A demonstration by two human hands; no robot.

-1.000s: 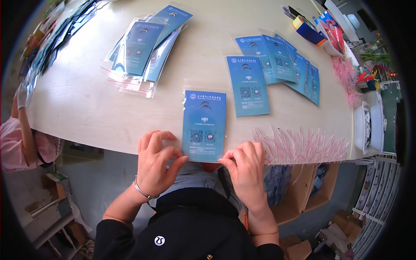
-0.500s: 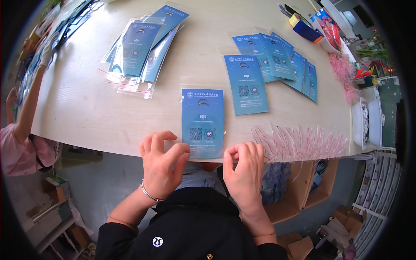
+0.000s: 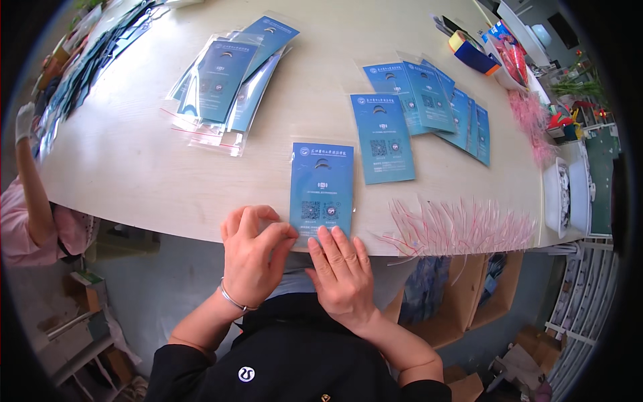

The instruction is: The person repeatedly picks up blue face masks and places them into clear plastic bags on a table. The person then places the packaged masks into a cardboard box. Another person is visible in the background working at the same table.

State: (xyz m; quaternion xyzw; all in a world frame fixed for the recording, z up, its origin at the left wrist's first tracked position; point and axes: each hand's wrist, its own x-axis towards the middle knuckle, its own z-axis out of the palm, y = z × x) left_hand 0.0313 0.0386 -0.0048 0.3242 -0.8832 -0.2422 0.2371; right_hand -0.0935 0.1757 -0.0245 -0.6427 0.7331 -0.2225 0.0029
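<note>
A blue printed card in a clear plastic sleeve [image 3: 322,177] lies upright at the table's front edge, directly before me. My left hand [image 3: 253,244] is curled, its thumb and index finger closed at the sleeve's lower left corner. My right hand [image 3: 345,278] lies flat with fingers stretched out over the card's lower edge, covering the bottom of it. Just to the right rests another sleeved blue card [image 3: 384,141], apart from the one under my hands.
Sleeved cards form a pile [image 3: 221,80] at far left and a fanned group [image 3: 435,100] at far right. Red-edged clear plastic strips [image 3: 462,224] overhang the front edge at right. A white container [image 3: 558,191] stands beyond them. At left, another person's arm [image 3: 30,174] reaches over the table.
My right hand has moved left from beside the card and flattened onto its lower edge, fingers straightened. My left hand stays at the corner. The other person's arm has shifted left.
</note>
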